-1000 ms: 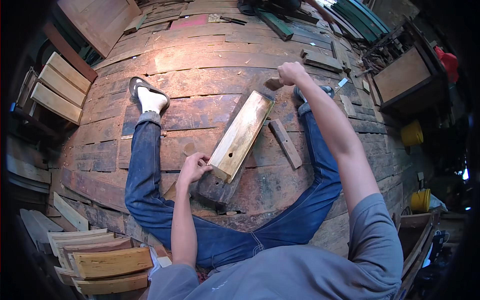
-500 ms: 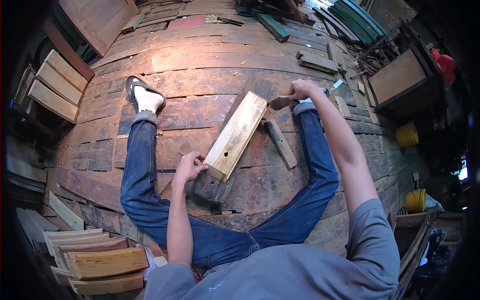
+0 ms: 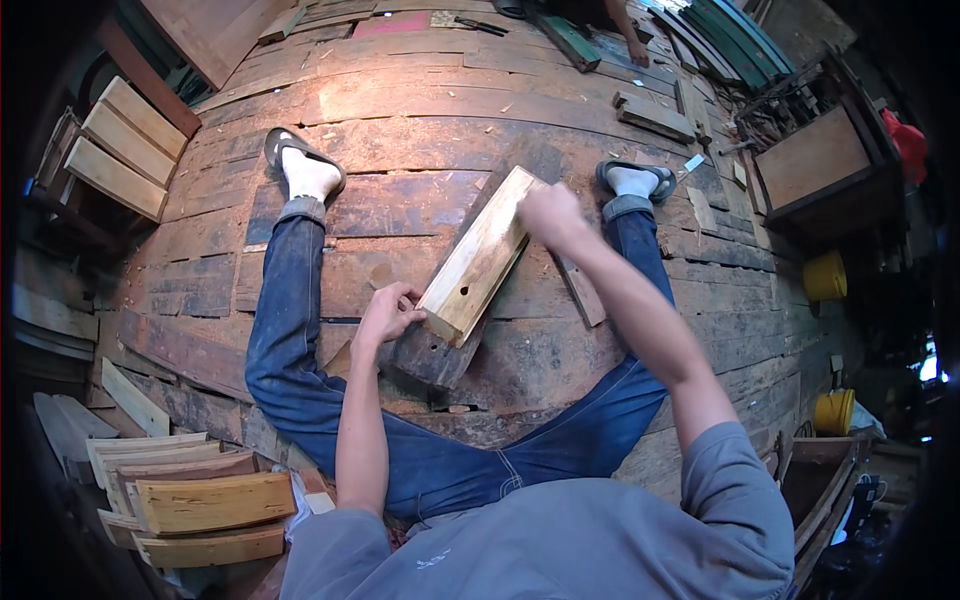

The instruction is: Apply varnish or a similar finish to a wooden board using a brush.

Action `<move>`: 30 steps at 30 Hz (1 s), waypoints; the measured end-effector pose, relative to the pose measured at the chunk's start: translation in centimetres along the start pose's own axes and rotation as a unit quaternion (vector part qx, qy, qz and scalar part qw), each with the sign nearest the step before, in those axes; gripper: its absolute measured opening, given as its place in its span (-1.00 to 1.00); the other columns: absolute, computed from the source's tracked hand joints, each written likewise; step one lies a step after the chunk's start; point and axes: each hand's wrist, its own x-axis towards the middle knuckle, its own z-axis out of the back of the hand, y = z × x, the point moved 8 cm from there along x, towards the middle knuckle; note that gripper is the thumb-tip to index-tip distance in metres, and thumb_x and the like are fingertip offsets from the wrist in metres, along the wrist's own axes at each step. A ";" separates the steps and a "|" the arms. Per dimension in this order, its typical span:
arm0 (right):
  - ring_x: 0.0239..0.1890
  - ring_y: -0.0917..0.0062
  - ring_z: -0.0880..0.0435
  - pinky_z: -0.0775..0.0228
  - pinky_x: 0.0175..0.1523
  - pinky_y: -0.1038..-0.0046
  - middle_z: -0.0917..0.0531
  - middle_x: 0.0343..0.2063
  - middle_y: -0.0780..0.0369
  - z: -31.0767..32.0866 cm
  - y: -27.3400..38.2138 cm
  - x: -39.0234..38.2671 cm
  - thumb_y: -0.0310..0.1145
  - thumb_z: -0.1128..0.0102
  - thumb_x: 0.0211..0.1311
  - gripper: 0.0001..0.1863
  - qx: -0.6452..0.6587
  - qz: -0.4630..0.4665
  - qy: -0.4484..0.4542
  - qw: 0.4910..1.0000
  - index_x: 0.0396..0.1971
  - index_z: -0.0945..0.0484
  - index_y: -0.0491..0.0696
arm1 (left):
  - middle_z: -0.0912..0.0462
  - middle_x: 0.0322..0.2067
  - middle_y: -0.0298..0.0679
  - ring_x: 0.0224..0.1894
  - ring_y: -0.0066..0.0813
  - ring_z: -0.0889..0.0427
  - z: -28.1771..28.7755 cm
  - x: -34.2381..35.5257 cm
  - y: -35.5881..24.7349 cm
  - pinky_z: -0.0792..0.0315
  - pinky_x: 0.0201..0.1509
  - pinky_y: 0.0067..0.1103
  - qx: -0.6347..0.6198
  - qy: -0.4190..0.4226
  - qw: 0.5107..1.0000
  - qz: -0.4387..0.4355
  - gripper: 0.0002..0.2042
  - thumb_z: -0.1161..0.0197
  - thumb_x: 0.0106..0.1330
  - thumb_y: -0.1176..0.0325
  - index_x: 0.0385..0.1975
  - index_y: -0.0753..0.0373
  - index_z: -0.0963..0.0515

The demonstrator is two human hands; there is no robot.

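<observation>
one pale, oblong wooden block (image 3: pixel 486 252) with one dark hole (image 3: pixel 464 291) is borne on one blackened, rough timber slab (image 3: pixel 424 362). the block's near left corner is touched by the left hand (image 3: pixel 388 316); well apart, the blurred right hand (image 3: pixel 550 213) is curled at its far right edge; whether either is clamped cannot be told.

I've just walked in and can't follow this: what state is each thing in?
Pale wood piece: resting on the dark plank, holed toward its near end.
Dark plank: lying on the floor.
Left hand: touching the piece's near end.
Right hand: blurred, toward its far end; grip unclear.
Wooden bar: lying down, partly hidden.
</observation>
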 end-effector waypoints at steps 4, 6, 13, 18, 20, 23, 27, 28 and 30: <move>-0.25 0.39 -0.74 -0.49 -0.15 0.35 -0.73 -0.39 0.21 1.4 9.3 -3.3 -0.34 -0.10 0.15 -0.80 0.051 0.048 0.009 0.998 -0.42 -0.74 0.04 | -0.66 -0.33 -0.17 -0.38 -0.40 -0.62 0.1 0.0 0.1 -0.51 -0.23 -0.50 0.010 -0.011 1.000 -0.010 -0.67 -0.47 -0.02 0.48 -0.19 0.30 -0.64; -0.28 0.36 -0.74 -0.49 -0.13 0.32 -0.73 -0.42 0.18 2.4 12.5 -5.1 -0.35 -0.08 0.15 -0.79 0.059 0.064 0.021 0.996 -0.45 -0.73 0.01 | -0.67 -0.32 -0.14 -0.36 -0.33 -0.61 -0.1 0.0 0.2 -0.52 -0.20 -0.46 -0.008 -0.007 1.000 -0.010 -0.67 -0.48 -0.02 0.43 -0.21 0.30 -0.64; -0.23 0.28 -0.73 -0.55 -0.15 0.23 -0.72 -0.35 0.11 4.9 12.4 -4.6 -0.21 -0.22 0.04 -0.75 0.084 0.167 0.089 0.978 -0.38 -0.69 -0.07 | -0.67 -0.30 -0.12 -0.35 -0.31 -0.63 0.0 0.0 1.0 -0.52 -0.17 -0.44 -0.002 -0.009 1.000 0.004 -0.68 -0.46 0.01 0.43 -0.19 0.29 -0.63; -0.32 0.27 -0.72 -0.56 -0.27 0.27 -0.73 -0.41 0.12 2.1 9.1 1.4 -0.07 -0.42 -0.14 -0.60 0.125 0.141 0.179 0.966 -0.44 -0.70 -0.12 | -0.66 -0.28 -0.08 -0.26 -0.22 -0.64 -0.3 0.1 1.0 -0.51 -0.11 -0.43 -0.006 0.015 1.000 -0.006 -0.69 -0.44 0.03 0.43 -0.20 0.30 -0.63; -0.36 0.29 -0.72 -0.51 -0.22 0.25 -0.72 -0.45 0.07 1.1 6.1 3.1 -0.09 -0.29 -0.04 -0.62 0.124 0.105 0.207 0.965 -0.39 -0.71 -0.12 | -0.66 -0.27 -0.07 -0.24 -0.20 -0.65 0.0 0.1 0.8 -0.51 -0.10 -0.42 0.011 0.003 1.000 -0.010 -0.70 -0.44 0.02 0.43 -0.21 0.30 -0.63; -0.15 0.27 -0.71 -0.57 -0.11 0.26 -0.73 -0.24 0.11 2.3 0.6 5.3 -0.06 -0.36 -0.10 -0.55 0.057 0.038 0.156 0.985 -0.27 -0.70 -0.10 | -0.65 -0.27 -0.05 -0.20 -0.17 -0.65 0.2 -0.2 0.6 -0.50 -0.08 -0.40 0.020 -0.002 1.000 -0.007 -0.72 -0.44 0.02 0.42 -0.23 0.31 -0.63; -0.14 0.36 -0.73 -0.56 -0.11 0.32 -0.74 -0.25 0.12 5.7 -3.1 6.7 -0.23 -0.25 0.04 -0.76 -0.040 -0.052 -0.012 0.998 -0.32 -0.73 0.01 | -0.65 -0.28 -0.03 -0.16 -0.12 -0.64 0.6 -0.4 0.1 -0.49 -0.05 -0.38 0.052 -0.007 0.998 -0.015 -0.75 -0.43 0.03 0.41 -0.29 0.31 -0.64; -0.14 0.36 -0.73 -0.56 -0.11 0.32 -0.74 -0.25 0.12 5.7 -2.7 6.8 -0.23 -0.25 0.04 -0.76 -0.040 -0.052 -0.011 0.998 -0.32 -0.73 0.01 | -0.65 -0.28 -0.03 -0.16 -0.12 -0.64 0.7 -0.4 0.1 -0.49 -0.05 -0.38 0.058 -0.010 0.998 -0.013 -0.75 -0.43 0.03 0.41 -0.29 0.31 -0.64; -0.14 0.37 -0.73 -0.56 -0.11 0.34 -0.73 -0.23 0.15 5.0 -1.2 7.1 -0.28 -0.20 0.09 -0.77 -0.049 -0.041 0.031 0.998 -0.27 -0.73 0.04 | -0.67 -0.29 -0.03 -0.17 -0.12 -0.65 0.7 -0.4 0.1 -0.50 -0.06 -0.37 0.068 0.007 0.998 -0.008 -0.78 -0.42 0.05 0.40 -0.30 0.30 -0.65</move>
